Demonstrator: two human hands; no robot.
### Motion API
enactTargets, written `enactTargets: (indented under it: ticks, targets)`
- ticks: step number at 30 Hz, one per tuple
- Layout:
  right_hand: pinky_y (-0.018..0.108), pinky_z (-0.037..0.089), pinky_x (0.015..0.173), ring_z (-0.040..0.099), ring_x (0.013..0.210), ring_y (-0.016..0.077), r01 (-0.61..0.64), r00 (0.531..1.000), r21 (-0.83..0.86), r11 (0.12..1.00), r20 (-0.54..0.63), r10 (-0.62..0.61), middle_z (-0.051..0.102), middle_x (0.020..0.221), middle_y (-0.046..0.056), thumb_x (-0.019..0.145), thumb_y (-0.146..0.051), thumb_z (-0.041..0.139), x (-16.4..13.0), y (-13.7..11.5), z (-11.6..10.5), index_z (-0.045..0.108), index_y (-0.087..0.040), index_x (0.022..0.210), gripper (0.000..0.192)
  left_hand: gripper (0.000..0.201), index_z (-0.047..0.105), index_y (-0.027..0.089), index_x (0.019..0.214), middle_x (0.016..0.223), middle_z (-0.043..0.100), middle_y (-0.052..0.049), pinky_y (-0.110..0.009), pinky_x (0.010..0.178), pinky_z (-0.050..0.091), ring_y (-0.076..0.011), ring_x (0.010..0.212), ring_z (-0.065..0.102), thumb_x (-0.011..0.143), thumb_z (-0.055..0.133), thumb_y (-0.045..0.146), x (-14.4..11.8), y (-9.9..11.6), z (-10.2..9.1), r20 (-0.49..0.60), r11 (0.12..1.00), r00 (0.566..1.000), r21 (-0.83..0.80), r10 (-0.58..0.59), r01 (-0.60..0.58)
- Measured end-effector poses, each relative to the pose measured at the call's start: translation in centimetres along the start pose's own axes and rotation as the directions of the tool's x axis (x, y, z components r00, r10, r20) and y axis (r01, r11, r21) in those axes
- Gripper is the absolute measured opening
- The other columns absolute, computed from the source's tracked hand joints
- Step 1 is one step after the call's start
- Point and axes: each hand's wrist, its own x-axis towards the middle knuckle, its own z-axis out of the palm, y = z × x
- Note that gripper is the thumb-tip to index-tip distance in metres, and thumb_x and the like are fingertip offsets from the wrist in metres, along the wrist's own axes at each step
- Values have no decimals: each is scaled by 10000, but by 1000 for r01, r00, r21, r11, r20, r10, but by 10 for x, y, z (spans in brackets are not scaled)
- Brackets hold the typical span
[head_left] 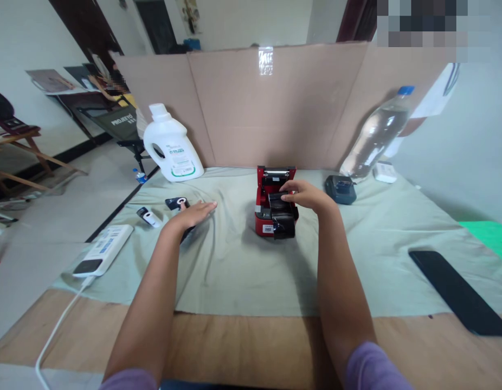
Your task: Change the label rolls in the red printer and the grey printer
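Observation:
A small red and black label printer (264, 215) stands with its lid open in the middle of a pale green cloth (235, 260). My right hand (308, 196) rests on its top, fingers curled over the black part inside the open bay. My left hand (193, 215) lies flat on the cloth to the printer's left, fingers stretched out and apart, partly covering a dark object under the palm. A small black device with a white ring (177, 203) sits just beyond that hand.
A white jug (172, 145) stands back left and a clear water bottle (377, 135) leans back right against a cardboard screen (275, 103). A black box (340, 189), a white adapter (384, 172), a white stick (149, 217), a power bank (102, 250) and a black slab (458, 292) lie around.

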Motion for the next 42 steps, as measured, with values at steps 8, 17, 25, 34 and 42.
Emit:
enactTargets:
  ticks: [8,17,25,34,42]
  targets:
    - [299,473,825,649,934,214,-41,999,-337,941,-23,35,739,1064,63,839,-208,678,14,-2,19,742,-226,1071,241,663,465,276,1485,1591,448,-76,-549,1267,99,-303,1479,379,889,625,518,-57,128,21,-63,841,840,97,539,-533]
    - [452,422,935,561,1115,347,-109,992,-581,806,-119,48,753,1039,89,821,-238,640,18,-3,37,781,-275,1032,256,695,409,223,1514,1622,364,-166,-498,1229,262,-310,1496,356,861,618,111,-68,184,59,4,793,850,358,526,-493]
    - [329,477,770,629,790,214,-106,969,-248,963,-243,44,721,838,59,772,-227,619,17,-3,16,696,-185,817,99,722,226,71,1607,1646,259,-234,-507,1150,424,-377,1505,334,949,507,171,-88,189,54,6,857,907,324,421,-400]
    - [395,489,882,624,992,241,184,799,215,959,-601,-19,687,1056,91,791,-497,608,35,16,19,610,-202,1037,383,576,389,-35,1511,1558,376,-286,-424,1043,548,-328,1458,425,941,303,-41,-111,201,48,52,832,908,380,417,-404]
    - [357,498,781,591,923,228,135,841,396,908,-531,107,655,1106,56,633,-404,643,6,47,31,639,-236,969,376,541,446,-1,1486,1547,419,-277,-419,1036,549,-330,1459,424,955,345,-24,-111,202,45,55,839,908,364,415,-405]
